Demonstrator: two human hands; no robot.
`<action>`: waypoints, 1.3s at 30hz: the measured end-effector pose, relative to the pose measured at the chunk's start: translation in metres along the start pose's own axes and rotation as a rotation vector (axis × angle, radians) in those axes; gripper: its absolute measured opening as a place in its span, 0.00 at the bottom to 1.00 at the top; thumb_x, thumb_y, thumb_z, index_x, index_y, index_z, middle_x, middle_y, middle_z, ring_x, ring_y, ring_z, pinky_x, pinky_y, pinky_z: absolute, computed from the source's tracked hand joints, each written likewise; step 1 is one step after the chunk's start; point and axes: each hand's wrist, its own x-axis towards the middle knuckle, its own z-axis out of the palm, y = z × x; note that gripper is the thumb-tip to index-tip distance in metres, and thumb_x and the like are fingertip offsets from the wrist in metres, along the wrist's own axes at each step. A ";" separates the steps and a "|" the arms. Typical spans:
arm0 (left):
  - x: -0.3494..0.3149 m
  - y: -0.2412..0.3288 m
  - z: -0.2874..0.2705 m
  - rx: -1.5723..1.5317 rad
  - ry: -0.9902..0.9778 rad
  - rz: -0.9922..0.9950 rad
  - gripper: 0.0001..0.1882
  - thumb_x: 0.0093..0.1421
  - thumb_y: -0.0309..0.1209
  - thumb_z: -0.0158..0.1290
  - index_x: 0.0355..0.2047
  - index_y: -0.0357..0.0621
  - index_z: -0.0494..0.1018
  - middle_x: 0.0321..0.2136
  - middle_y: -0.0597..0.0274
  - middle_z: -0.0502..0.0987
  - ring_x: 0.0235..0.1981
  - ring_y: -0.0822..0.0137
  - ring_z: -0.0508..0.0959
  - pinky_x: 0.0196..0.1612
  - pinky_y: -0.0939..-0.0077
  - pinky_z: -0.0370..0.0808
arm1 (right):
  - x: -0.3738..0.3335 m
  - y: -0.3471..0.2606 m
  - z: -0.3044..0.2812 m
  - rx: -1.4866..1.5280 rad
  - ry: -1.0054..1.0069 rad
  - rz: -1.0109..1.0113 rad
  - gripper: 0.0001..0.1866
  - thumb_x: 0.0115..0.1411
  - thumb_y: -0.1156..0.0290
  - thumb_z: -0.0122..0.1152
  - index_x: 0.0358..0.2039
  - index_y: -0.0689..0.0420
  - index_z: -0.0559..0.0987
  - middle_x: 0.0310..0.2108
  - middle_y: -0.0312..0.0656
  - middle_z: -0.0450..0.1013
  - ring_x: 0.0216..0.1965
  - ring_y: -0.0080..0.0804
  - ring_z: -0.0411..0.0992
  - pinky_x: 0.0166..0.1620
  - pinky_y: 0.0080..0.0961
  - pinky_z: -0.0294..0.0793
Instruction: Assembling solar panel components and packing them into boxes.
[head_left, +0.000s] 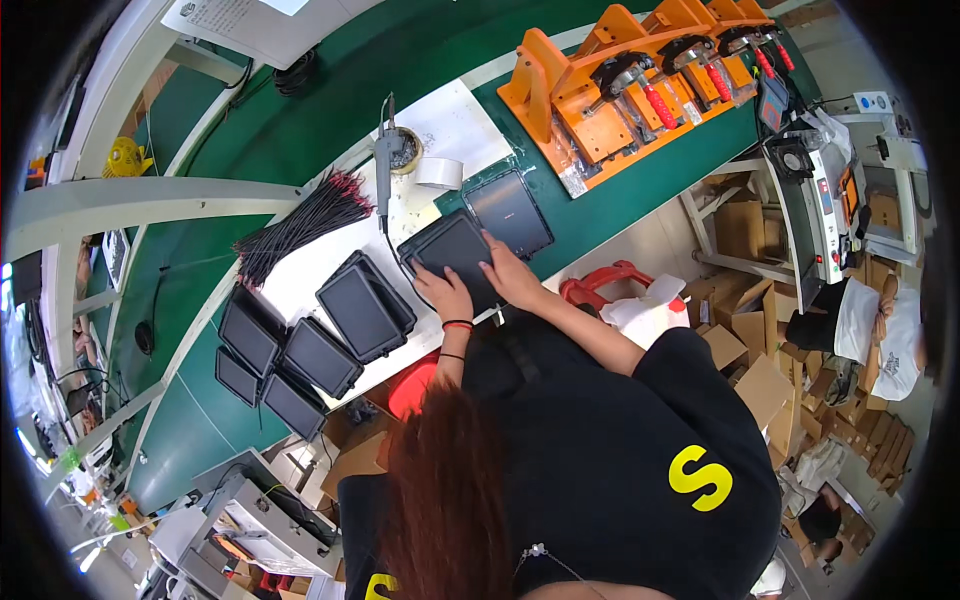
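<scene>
The left hand [445, 295], wrist fairly straight, and the right hand [513, 277], slanting in from the right, rest on a dark rectangular plastic casing [450, 247] at the green-topped workbench [610, 210]'s near edge. Fingers are loosely spread; whether they grip underneath is hidden. Apparently they are steadying or aligning it; the next move probably calls for even, two-handed control. Just beyond lies another flat black rectangular panel [515, 215].

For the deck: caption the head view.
Left hand and right hand on a black case, orange fixture on the green bench.
</scene>
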 end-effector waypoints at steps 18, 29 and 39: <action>0.008 -0.026 0.009 0.139 -0.001 -0.449 0.45 0.52 0.43 0.57 0.58 0.22 0.49 0.55 0.28 0.58 0.58 0.38 0.59 0.62 0.53 0.57 | 0.041 -0.007 0.031 -0.163 -0.101 0.269 0.41 0.51 0.52 0.65 0.52 0.75 0.64 0.48 0.65 0.65 0.51 0.58 0.65 0.55 0.40 0.65; 0.009 0.004 -0.014 -0.712 -0.116 -0.234 0.38 0.49 0.37 0.65 0.52 0.31 0.56 0.48 0.44 0.65 0.49 0.58 0.69 0.52 0.69 0.67 | 0.020 -0.009 -0.009 0.389 -0.045 0.130 0.40 0.53 0.60 0.67 0.55 0.73 0.58 0.51 0.59 0.66 0.49 0.45 0.69 0.53 0.32 0.67; -0.005 -0.005 -0.053 -0.936 -0.212 0.210 0.60 0.42 0.31 0.67 0.66 0.37 0.36 0.63 0.43 0.52 0.63 0.55 0.57 0.64 0.64 0.53 | 0.001 0.022 -0.003 0.202 0.033 -0.343 0.46 0.43 0.69 0.74 0.58 0.59 0.55 0.50 0.51 0.60 0.57 0.47 0.60 0.60 0.35 0.57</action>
